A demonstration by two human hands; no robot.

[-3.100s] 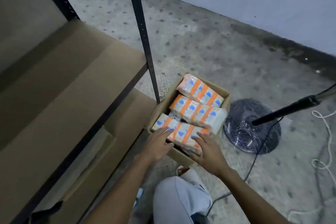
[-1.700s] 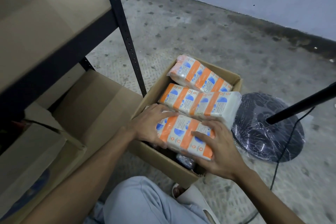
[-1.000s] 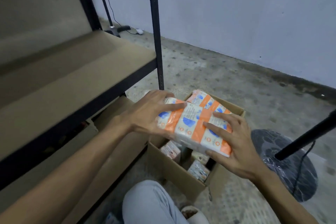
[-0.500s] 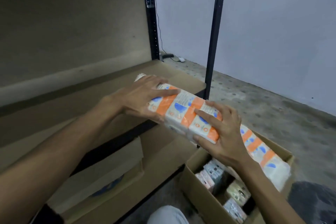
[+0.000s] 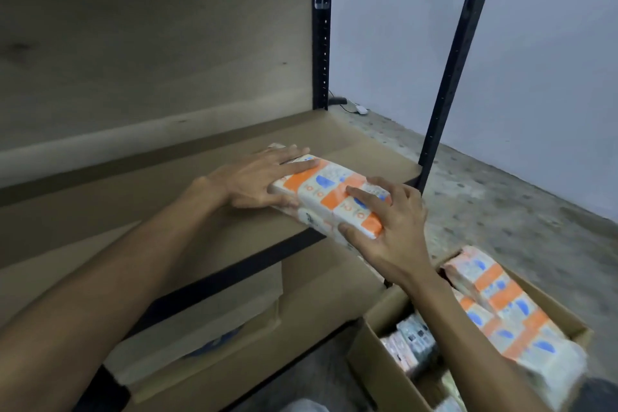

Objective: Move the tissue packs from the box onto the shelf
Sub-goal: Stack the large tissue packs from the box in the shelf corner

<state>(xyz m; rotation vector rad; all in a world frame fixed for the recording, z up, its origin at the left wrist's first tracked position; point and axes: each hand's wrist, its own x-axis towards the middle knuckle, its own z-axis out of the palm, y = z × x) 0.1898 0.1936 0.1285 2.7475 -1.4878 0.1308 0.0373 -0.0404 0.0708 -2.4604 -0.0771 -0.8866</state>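
In the head view, the tissue pack (image 5: pixel 329 195) sits at the front edge of the shelf (image 5: pixel 167 210), its near end overhanging the black rail (image 5: pixel 234 272); whether its underside already rests there is hard to tell. The left hand (image 5: pixel 254 179) grips the far end, fingers laid over the top and thumb along the side. The right hand (image 5: pixel 391 231) clasps the near end, fingers curled over it.

Released here, the pack would likely tip off the edge, since much of it hangs unsupported. The front upright (image 5: pixel 448 77) stands just right of it and could snag a sideways slide. Below right, the box (image 5: pixel 371 354) holds more packs (image 5: pixel 498 304) and smaller packets (image 5: pixel 411 341). A flat carton (image 5: pixel 214 321) lies on the lower shelf (image 5: pixel 327 281).
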